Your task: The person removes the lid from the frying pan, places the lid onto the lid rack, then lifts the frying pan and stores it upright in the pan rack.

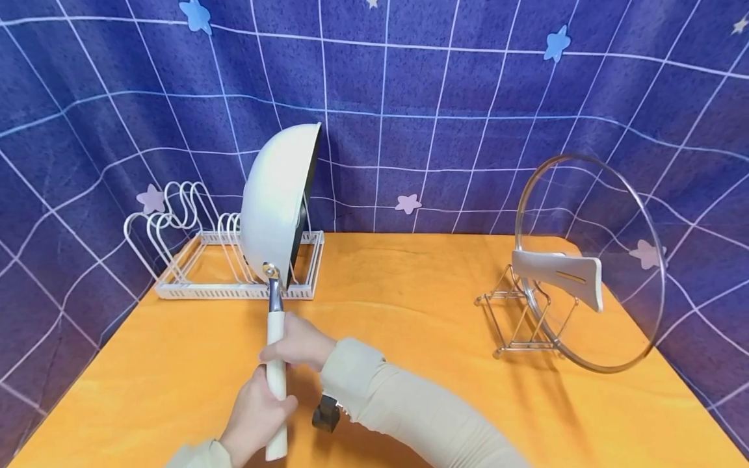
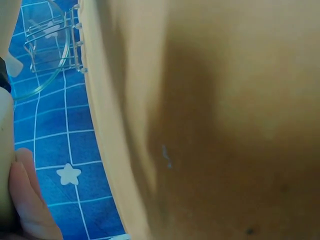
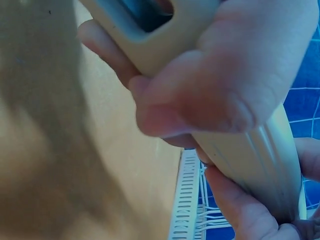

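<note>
A white wok (image 1: 275, 188) with a dark inside stands on edge at the right part of a white dish rack (image 1: 205, 292). Whether its rim rests between the rack's wires is hard to tell. Its long white handle (image 1: 277, 383) points toward me. My right hand (image 1: 300, 341) grips this handle about its middle, nearer the wok. Lower down, my left hand (image 1: 254, 409) holds it close to its end. In the right wrist view, the handle (image 3: 250, 160) has a hanging hole at one end, and fingers of both hands wrap it.
To the right, a clear glass lid with a metal rim (image 1: 658, 260) and a white grip (image 1: 558, 276) stands upright in a metal wire stand (image 1: 521, 325). An orange cloth (image 1: 398, 292) covers the table. Behind hangs a blue curtain (image 1: 439, 143) with stars.
</note>
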The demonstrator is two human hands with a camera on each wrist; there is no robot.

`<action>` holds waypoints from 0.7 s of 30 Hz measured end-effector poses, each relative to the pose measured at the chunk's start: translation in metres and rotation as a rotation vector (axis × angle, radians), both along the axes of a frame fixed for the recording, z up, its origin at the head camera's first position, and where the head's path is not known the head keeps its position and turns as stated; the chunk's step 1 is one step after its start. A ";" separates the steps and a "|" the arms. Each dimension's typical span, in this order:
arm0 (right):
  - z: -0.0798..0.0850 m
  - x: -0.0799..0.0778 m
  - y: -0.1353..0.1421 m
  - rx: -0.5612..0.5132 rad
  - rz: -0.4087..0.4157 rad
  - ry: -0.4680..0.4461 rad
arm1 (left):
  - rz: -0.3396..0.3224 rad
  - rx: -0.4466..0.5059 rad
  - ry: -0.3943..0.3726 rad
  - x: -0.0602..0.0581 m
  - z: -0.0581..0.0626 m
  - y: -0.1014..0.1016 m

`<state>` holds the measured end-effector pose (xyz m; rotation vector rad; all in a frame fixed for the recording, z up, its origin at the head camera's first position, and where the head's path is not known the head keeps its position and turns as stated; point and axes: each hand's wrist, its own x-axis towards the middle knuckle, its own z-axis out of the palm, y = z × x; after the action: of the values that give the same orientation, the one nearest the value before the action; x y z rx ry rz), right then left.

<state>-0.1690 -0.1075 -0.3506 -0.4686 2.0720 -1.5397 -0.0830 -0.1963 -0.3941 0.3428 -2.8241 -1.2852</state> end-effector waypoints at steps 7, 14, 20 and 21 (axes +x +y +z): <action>-0.005 -0.002 0.000 -0.013 0.005 0.001 | -0.008 0.016 -0.017 -0.002 -0.002 -0.001; -0.005 -0.004 -0.001 -0.029 0.024 -0.016 | -0.011 0.013 -0.017 -0.004 -0.002 -0.002; -0.004 -0.006 -0.003 -0.028 0.029 -0.036 | -0.012 0.006 -0.019 -0.005 -0.002 -0.004; -0.004 -0.006 -0.003 -0.023 0.028 -0.037 | -0.012 0.003 -0.022 -0.006 -0.002 -0.004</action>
<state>-0.1753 -0.1104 -0.3550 -0.4723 2.0135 -1.5467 -0.0889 -0.2003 -0.3960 0.3426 -2.8468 -1.2958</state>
